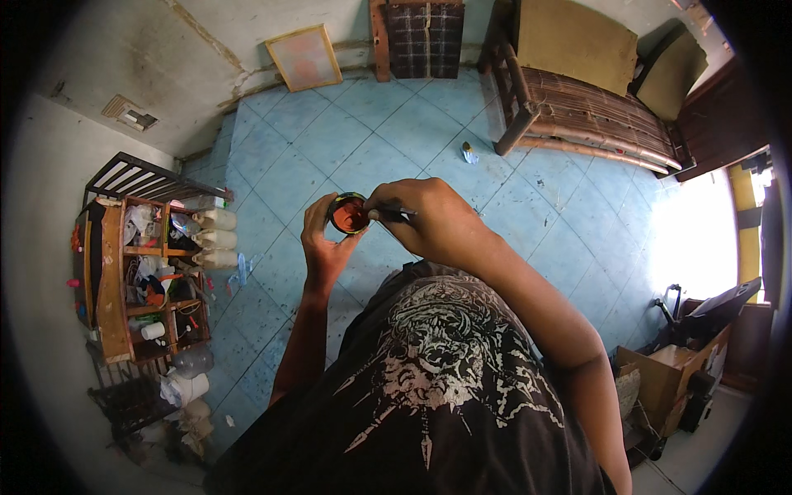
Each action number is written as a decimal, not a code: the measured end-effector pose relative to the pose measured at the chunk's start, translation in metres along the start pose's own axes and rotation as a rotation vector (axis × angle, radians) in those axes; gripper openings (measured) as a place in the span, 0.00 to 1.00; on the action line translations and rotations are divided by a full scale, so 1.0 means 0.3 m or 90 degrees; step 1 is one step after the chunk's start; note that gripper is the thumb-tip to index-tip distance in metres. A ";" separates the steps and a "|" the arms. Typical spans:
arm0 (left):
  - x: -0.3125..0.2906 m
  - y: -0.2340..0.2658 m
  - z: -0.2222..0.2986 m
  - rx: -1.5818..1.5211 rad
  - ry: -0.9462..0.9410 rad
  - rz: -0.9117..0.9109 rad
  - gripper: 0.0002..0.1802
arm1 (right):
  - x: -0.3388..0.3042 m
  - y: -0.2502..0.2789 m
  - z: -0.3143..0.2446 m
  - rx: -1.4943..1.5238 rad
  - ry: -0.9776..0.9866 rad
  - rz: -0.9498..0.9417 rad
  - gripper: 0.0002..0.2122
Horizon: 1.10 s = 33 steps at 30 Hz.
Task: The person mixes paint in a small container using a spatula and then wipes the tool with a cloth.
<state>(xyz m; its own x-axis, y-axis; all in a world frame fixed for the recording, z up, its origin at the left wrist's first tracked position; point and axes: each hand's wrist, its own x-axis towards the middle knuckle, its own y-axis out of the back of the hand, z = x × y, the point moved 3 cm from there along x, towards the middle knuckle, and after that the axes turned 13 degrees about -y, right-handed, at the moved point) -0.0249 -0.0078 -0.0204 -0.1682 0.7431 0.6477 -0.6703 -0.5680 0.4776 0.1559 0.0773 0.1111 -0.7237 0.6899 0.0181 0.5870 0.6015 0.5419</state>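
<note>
My left hand (320, 233) is wrapped round a small round cup (350, 214) with a dark, patterned rim and an orange inside. The mouth of the cup tilts up toward me. At its right side my right hand (425, 216) pinches a slim black pen-like tool (399, 212), its near end toward the rim. Whether the tool's tip touches the cup is too small to tell, and the tip itself is partly hidden by my fingers.
Blue tiles cover the floor (371, 124). A wooden shelf (115, 280) with bottles and jugs (216, 239) stands at the left. A bamboo bench (590, 107) is at the far right, with a small crumpled object (469, 153) near it. A framed board (304, 58) leans on the far wall.
</note>
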 end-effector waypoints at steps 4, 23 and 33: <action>-0.012 0.006 0.004 -0.082 0.035 -0.002 0.36 | 0.001 -0.019 -0.020 -0.081 0.039 -0.028 0.09; 0.010 0.083 0.048 -0.058 0.115 -0.017 0.37 | 0.039 -0.016 -0.005 0.017 0.125 -0.097 0.08; -0.043 0.065 0.079 0.014 0.144 0.061 0.39 | 0.050 0.034 0.019 0.075 0.289 -0.099 0.05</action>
<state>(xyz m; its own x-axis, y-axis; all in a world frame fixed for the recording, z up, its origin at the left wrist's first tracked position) -0.0187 -0.0367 -0.0054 -0.3901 0.7442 0.5422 -0.6282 -0.6456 0.4342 0.1532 0.0960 0.1121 -0.8757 0.3586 0.3235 0.4775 0.7431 0.4688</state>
